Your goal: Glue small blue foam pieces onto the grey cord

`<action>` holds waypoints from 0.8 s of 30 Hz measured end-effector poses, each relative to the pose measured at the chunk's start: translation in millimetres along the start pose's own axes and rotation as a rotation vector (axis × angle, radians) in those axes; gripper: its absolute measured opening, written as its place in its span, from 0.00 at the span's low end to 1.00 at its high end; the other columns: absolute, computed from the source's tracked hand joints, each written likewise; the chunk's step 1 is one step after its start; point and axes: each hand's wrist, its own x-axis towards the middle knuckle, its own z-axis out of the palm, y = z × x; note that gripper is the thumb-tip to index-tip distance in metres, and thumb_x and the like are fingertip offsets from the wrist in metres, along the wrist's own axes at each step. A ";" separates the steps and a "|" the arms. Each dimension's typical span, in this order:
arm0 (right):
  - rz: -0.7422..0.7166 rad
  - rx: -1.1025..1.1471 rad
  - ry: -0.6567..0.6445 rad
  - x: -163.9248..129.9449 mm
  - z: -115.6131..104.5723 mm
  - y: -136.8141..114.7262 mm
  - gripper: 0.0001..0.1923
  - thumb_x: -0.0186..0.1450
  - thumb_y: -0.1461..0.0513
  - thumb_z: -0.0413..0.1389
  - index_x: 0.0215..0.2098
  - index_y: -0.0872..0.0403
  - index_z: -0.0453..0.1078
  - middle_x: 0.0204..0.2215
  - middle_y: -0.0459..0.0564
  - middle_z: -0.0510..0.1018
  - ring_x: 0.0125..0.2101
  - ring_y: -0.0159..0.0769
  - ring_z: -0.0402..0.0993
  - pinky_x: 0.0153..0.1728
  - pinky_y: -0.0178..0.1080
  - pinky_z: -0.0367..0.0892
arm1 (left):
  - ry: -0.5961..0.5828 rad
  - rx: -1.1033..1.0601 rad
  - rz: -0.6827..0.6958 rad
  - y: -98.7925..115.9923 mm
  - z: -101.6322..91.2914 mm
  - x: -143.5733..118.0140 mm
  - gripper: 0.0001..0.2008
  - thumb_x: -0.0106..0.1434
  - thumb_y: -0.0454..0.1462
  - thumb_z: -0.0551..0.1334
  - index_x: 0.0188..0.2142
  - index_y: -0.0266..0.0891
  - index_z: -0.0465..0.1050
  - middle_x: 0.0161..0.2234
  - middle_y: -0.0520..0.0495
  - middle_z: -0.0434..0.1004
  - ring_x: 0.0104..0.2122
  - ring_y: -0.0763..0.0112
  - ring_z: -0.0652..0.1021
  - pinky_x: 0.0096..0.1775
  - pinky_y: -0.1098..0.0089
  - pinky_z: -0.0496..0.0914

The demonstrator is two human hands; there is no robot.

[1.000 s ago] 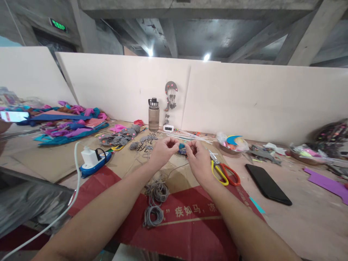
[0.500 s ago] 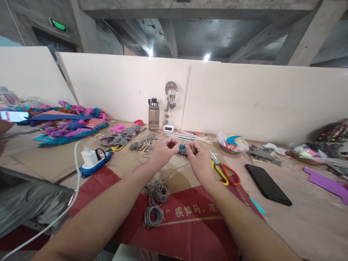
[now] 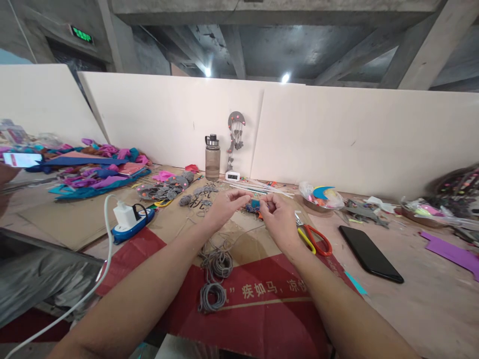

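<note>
Both hands had drifted slightly right; left hand and right hand pinched a teal piece above the cardboard's far edge.

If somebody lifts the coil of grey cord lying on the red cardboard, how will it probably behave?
The loose coil of thin grey cord would likely hang floppy and lose its round shape, since nothing visibly binds its loops. It looks light for its size. A strand seems to run on to the second grey bundle, so that may drag along.
</note>
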 end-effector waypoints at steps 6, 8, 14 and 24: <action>-0.138 -0.099 -0.011 -2.8 -0.8 -1.3 0.06 0.63 0.61 0.51 0.32 0.53 0.69 0.22 0.43 0.67 0.24 0.32 0.60 0.28 0.36 0.53 | -0.040 0.169 0.087 1.9 2.6 -2.7 0.11 0.56 0.39 0.63 0.35 0.35 0.77 0.33 0.45 0.80 0.31 0.71 0.75 0.37 0.69 0.69; -0.160 -0.109 -0.007 -2.9 -0.3 -0.4 0.06 0.63 0.61 0.51 0.32 0.53 0.69 0.23 0.44 0.68 0.24 0.33 0.60 0.28 0.36 0.54 | -0.038 0.206 0.106 0.6 2.8 -2.8 0.10 0.56 0.38 0.63 0.35 0.35 0.77 0.32 0.46 0.80 0.30 0.71 0.74 0.35 0.70 0.68; -0.204 -0.134 -0.019 -3.8 0.5 -0.5 0.05 0.63 0.62 0.51 0.32 0.53 0.68 0.24 0.45 0.69 0.25 0.34 0.62 0.28 0.37 0.54 | -0.029 0.299 0.131 3.8 2.4 -4.2 0.07 0.56 0.36 0.62 0.33 0.36 0.77 0.29 0.48 0.79 0.28 0.73 0.73 0.33 0.71 0.66; -0.298 -0.194 -0.025 -6.1 2.7 -0.6 0.04 0.64 0.63 0.51 0.33 0.52 0.67 0.29 0.47 0.73 0.30 0.36 0.66 0.32 0.38 0.58 | -0.018 0.333 0.139 10.7 4.4 -7.3 0.06 0.54 0.35 0.62 0.30 0.36 0.77 0.26 0.49 0.78 0.25 0.74 0.71 0.30 0.73 0.65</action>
